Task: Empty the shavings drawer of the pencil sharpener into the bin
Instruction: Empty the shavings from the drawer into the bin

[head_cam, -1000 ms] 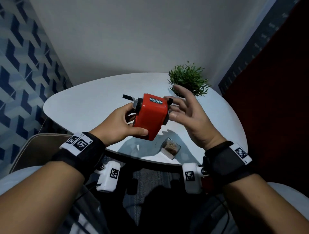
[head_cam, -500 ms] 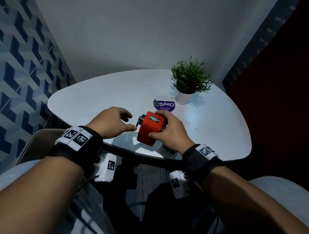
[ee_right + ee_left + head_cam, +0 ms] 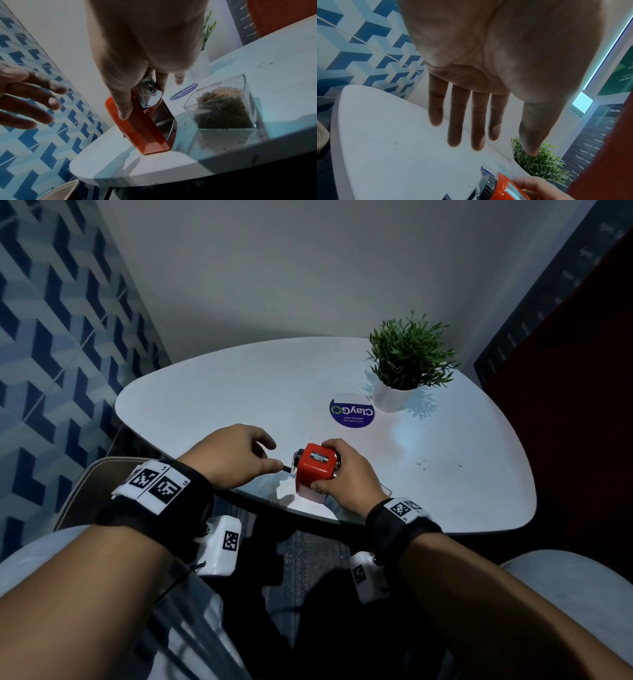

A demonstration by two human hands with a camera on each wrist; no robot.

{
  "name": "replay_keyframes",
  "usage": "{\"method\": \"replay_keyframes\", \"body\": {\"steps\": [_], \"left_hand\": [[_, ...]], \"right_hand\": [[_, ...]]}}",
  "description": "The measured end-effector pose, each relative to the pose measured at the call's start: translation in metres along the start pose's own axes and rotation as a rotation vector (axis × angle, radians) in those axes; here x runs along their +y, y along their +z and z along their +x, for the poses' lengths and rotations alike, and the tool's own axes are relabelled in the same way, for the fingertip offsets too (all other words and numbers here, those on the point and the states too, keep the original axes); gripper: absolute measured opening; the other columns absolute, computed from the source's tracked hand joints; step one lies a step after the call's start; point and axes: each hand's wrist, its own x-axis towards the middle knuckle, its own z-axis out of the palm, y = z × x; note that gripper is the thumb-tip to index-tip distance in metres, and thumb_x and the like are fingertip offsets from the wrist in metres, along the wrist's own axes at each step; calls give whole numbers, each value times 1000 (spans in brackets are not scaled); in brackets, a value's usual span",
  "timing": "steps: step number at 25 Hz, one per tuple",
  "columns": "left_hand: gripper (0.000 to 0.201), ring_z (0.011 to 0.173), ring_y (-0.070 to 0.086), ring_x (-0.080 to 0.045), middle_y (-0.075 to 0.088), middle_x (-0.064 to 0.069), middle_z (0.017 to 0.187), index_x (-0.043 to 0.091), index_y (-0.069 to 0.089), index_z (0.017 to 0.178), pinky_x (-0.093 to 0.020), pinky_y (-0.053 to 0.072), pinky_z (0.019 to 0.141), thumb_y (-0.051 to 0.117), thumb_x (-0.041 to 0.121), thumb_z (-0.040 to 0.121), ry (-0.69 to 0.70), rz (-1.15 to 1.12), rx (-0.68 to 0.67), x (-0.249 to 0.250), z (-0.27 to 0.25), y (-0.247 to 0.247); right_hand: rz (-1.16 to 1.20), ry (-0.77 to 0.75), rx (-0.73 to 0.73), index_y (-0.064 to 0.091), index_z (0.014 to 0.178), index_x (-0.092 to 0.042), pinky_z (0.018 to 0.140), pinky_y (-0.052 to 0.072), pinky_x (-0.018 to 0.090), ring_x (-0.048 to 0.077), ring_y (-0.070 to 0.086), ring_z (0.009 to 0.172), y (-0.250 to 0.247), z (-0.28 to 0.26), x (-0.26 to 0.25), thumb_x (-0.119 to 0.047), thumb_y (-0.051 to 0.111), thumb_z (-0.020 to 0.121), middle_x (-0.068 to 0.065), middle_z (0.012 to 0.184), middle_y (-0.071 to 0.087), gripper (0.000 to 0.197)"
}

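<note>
The red pencil sharpener (image 3: pixel 313 474) stands near the front edge of the white table (image 3: pixel 239 392), a little tilted in the right wrist view (image 3: pixel 145 128). My right hand (image 3: pixel 337 470) grips it from the right, thumb on its near side. Its drawer slot is empty. The clear shavings drawer (image 3: pixel 223 112), full of brown shavings, sits on the table just right of the sharpener. In the head view my right hand hides most of the drawer (image 3: pixel 383 491). My left hand (image 3: pixel 274 455) hovers left of the sharpener by its black crank, fingers straight (image 3: pixel 505 148) and holding nothing.
A potted green plant (image 3: pixel 407 361) and a round blue sticker (image 3: pixel 351 412) lie at the table's back right. A beige rounded rim (image 3: pixel 85 491) sits below the table's left edge; bin or chair, I cannot tell. Patterned blue wall to the left.
The sharpener passed from my left hand to my right and came down onto the table beside the drawer. My left hand let go and now hovers with straight fingers.
</note>
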Motion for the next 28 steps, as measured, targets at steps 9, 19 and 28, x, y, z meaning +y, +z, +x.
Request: {"method": "replay_keyframes", "body": {"steps": [9, 19, 28], "left_hand": [[44, 88, 65, 0, 73, 14, 103, 31, 67, 122, -18, 42, 71, 76, 51, 84, 69, -14, -34, 10, 6, 5], [47, 100, 70, -8, 72, 13, 114, 34, 65, 126, -37, 55, 96, 82, 33, 82, 330, -141, 54, 33, -16, 31], [74, 108, 70, -10, 70, 10, 121, 34, 57, 128, -36, 56, 98, 95, 22, 65, 496, -239, 49, 60, -58, 17]], "right_hand": [[-330, 332, -46, 40, 152, -31, 108, 48, 46, 27, 57, 134, -47, -24, 50, -59, 87, 49, 0, 147, 59, 117], [-115, 204, 138, 63, 123, -23, 75, 45, 27, 23, 68, 99, -91, -52, 43, -26, 84, 74, -1, 118, 71, 54], [66, -239, -8, 58, 130, -39, 78, 49, 19, 3, 67, 99, -117, -110, -55, -30, 87, 73, -22, 121, 67, 65]]}}
